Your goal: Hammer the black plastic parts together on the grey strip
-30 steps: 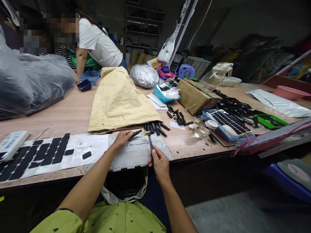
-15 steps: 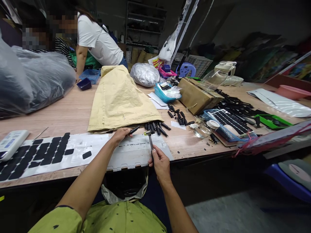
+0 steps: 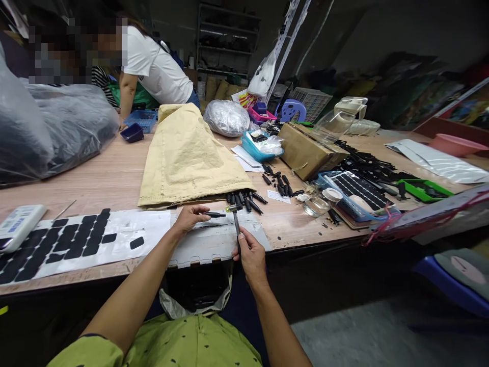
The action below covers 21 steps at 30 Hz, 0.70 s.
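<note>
Between the fingers of my left hand (image 3: 190,219) is a slim black cylindrical piece (image 3: 216,214), held level and pointing right. My right hand (image 3: 250,255) is wrapped round the handle of a small hammer (image 3: 236,224). Its head, with a yellowish end, is just right of the black piece's tip; whether they touch I cannot tell. Both hands are over a flat white board (image 3: 214,243) at the table's front edge. Several similar black pieces (image 3: 244,199) stick out from under a tan cloth sack (image 3: 191,158) behind the hammer head.
Left lies a white sheet with black stick-on pads (image 3: 82,237) beside a white device (image 3: 21,224). Loose black parts (image 3: 282,184), a glass jar (image 3: 316,206), a cardboard box (image 3: 309,150) and a blue basket (image 3: 351,196) stand right. Another person (image 3: 156,66) leans over the table's far side.
The black piece in my left hand has turned from slanting upward to nearly level, and that hand has shifted slightly. The hammer in my right hand has barely moved.
</note>
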Tool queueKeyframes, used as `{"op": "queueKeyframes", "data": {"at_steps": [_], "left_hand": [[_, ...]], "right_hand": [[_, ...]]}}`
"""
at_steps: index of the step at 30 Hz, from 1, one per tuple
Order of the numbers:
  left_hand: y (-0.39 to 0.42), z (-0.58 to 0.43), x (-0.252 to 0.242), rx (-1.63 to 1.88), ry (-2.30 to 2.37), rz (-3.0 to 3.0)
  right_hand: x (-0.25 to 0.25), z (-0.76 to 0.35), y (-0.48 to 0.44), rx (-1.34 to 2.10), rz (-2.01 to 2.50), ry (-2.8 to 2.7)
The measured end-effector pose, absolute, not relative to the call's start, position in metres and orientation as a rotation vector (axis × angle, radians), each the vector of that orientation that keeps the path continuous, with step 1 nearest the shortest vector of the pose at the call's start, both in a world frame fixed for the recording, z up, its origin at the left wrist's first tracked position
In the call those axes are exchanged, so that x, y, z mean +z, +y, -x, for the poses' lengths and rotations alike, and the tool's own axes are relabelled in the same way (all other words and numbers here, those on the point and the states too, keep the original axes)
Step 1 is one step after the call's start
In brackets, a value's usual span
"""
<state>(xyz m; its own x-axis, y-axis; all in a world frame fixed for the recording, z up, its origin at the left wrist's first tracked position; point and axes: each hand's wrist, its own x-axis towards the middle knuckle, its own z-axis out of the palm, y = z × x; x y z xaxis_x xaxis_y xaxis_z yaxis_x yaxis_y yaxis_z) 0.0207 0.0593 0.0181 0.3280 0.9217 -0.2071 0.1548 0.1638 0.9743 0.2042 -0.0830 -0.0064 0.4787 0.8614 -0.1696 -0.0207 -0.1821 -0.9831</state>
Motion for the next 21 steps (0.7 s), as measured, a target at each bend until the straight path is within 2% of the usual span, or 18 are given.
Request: {"op": "queueKeyframes", "data": {"at_steps": [10, 21], "left_hand": [[0.046, -0.024, 0.007, 0.757, 1.263, -1.865], [0.048, -0.022, 0.007, 0.659, 1.208, -1.925]], "right_hand": [[-0.006, -0.203, -0.083, 0.927, 1.561, -0.763], [-0.006, -0.204, -0.083, 0.923, 1.560, -0.782]]}}
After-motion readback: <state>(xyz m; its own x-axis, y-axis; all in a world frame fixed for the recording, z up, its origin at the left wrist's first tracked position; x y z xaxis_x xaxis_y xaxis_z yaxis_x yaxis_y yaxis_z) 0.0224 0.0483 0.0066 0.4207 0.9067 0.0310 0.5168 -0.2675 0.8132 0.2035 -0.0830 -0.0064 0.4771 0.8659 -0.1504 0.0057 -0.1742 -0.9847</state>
